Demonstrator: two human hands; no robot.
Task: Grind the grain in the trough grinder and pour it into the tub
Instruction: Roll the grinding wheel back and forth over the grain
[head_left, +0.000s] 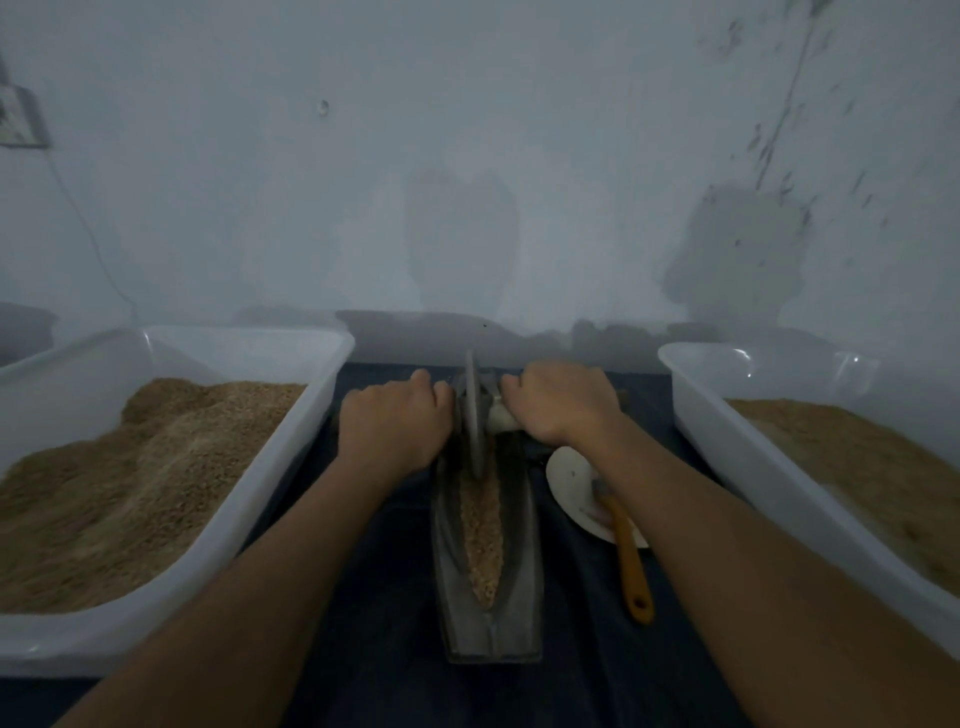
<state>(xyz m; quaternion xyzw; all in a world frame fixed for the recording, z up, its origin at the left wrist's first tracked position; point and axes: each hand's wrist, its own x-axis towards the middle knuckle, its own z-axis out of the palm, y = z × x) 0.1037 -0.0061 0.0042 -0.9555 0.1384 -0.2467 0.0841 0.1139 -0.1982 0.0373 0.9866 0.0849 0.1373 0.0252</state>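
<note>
Two white tubs, left tub (291, 447) and right tub (727, 447), hold tan grain at the table's side edges. Between them the grey trough grinder (522, 561) carries a strip of grain (483, 535). Its upright wheel (472, 415) stands at the far end, left hand (395, 421) and right hand (563, 402) curled around its axle handles.
</note>
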